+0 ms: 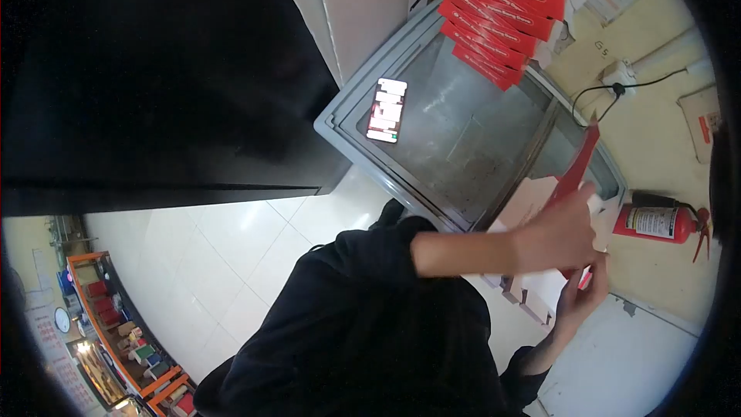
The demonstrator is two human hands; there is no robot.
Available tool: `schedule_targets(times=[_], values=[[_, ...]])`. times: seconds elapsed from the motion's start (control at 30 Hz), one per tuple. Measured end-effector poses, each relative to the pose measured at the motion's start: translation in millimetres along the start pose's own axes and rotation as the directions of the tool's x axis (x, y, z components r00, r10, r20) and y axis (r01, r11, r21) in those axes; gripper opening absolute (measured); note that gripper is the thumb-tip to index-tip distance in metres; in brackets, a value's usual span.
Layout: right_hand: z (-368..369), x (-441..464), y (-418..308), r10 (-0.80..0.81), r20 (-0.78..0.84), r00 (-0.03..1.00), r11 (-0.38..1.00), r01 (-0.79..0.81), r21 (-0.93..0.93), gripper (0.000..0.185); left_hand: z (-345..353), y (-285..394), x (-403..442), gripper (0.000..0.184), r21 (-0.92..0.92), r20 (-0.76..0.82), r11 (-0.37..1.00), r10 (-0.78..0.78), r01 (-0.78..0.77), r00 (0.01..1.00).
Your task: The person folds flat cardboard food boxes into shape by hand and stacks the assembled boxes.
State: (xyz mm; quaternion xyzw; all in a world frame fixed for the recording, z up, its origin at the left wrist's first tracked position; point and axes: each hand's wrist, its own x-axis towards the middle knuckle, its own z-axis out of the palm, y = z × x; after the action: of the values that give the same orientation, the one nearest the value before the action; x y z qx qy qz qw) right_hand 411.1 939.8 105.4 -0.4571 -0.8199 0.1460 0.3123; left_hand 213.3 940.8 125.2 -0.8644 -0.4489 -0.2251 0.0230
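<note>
A partly folded red-and-white cardboard box (pixel 572 173) stands at the right edge of a glass-topped chest (pixel 455 131). My left hand (pixel 557 230) reaches across and is closed on the box's red panel, slightly blurred. Below it, my right hand (pixel 584 293) grips the lower end of the same box between thumb and fingers. The box's far side is hidden behind my hands. Pale cardboard flaps (pixel 528 199) show to the left of my left hand.
Several red printed boxes (pixel 502 19) lie overlapped at the chest's far end. A lit phone (pixel 387 110) rests on the glass. A fire extinguisher (pixel 656 222) and a plugged cable (pixel 617 89) are at right. A black cabinet (pixel 154 85) stands at left.
</note>
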Motion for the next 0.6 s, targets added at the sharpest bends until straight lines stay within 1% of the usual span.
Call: schedule_targets(times=[0.03,0.07,0.13,0.2,0.23,0.27,0.3,0.33,0.37,0.4,0.43,0.47,0.5,0.53,0.6], values=[[-0.1,-0.9,6.2,0.029,0.020,0.999,0.999,-0.028,-0.026,0.016,1.4,11.7,-2.9,0.018,0.084,-0.055,0.996,-0.035,0.040,0.998],[6.1,-1.1,4.8,0.034,-0.071,0.997,0.999,-0.034,0.000,0.019,3.4,21.1,-4.6,0.025,0.166,-0.112,0.983,-0.064,0.082,0.992],[20.1,-0.4,-7.4,0.052,-0.252,0.966,0.998,-0.040,0.053,0.025,20.2,30.4,-10.8,0.033,0.163,-0.277,0.967,-0.145,0.195,0.950],[25.7,-11.9,12.8,0.075,-0.254,0.964,0.984,-0.030,0.175,0.036,42.5,24.3,-17.3,0.038,0.074,-0.393,0.969,-0.187,0.234,0.900],[27.7,-12.1,13.5,0.087,-0.257,0.963,0.972,-0.025,0.235,0.042,50.4,15.3,-19.7,0.038,-0.003,-0.431,0.978,-0.189,0.208,0.882],[32.6,-8.7,10.0,0.075,-0.333,0.940,0.983,-0.015,0.181,0.045,58.0,6.6,-23.0,0.038,-0.079,-0.469,0.981,-0.193,0.176,0.862],[41.3,3.2,-4.9,0.057,-0.408,0.911,0.992,-0.006,0.125,0.048,62.5,-2.4,-26.9,0.034,-0.057,-0.460,0.987,-0.161,0.152,0.873],[46.3,10.9,-13.2,0.034,-0.479,0.877,0.998,-0.001,0.068,0.052,66.6,-10.0,-30.1,0.033,-0.072,-0.491,0.990,-0.142,0.122,0.859],[45.8,11.4,-11.3,0.282,-0.484,0.829,0.956,-0.201,0.214,0.054,68.6,-16.9,-33.8,0.032,-0.087,-0.522,0.992,-0.126,0.094,0.844],[41.1,9.8,-5.5,0.505,-0.281,0.816,0.761,-0.267,0.592,0.054,71.1,-22.2,-38.2,0.032,-0.099,-0.551,0.993,-0.109,0.065,0.827],[32.3,5.5,4.8,0.621,-0.003,0.784,0.419,-0.328,0.847,0.054,75.4,-25.2,-43.7,0.030,-0.092,-0.554,0.996,-0.047,-0.005,0.831],[22.3,-0.2,18.0,0.606,0.294,0.739,-0.003,-0.367,0.930,0.054,84.5,-27.3,-47.8,0.035,-0.112,-0.546,0.992,-0.019,-0.050,0.838],[19.1,-9.9,44.0,0.516,0.391,0.762,-0.175,-0.353,0.919,0.049,95.2,-28.2,-50.2,0.040,-0.133,-0.539,0.986,0.009,-0.096,0.842],[26.7,-11.3,44.1,0.546,0.341,0.765,-0.058,-0.371,0.927,0.049,96.0,-29.5,-50.1,0.046,-0.154,-0.534,0.978,0.036,-0.139,0.845],[46.4,-9.6,38.4,0.587,0.229,0.776,0.173,-0.397,0.901,0.048,87.3,-31.0,-57.3,0.062,-0.398,-0.369,0.917,-0.131,-0.029,0.920]])
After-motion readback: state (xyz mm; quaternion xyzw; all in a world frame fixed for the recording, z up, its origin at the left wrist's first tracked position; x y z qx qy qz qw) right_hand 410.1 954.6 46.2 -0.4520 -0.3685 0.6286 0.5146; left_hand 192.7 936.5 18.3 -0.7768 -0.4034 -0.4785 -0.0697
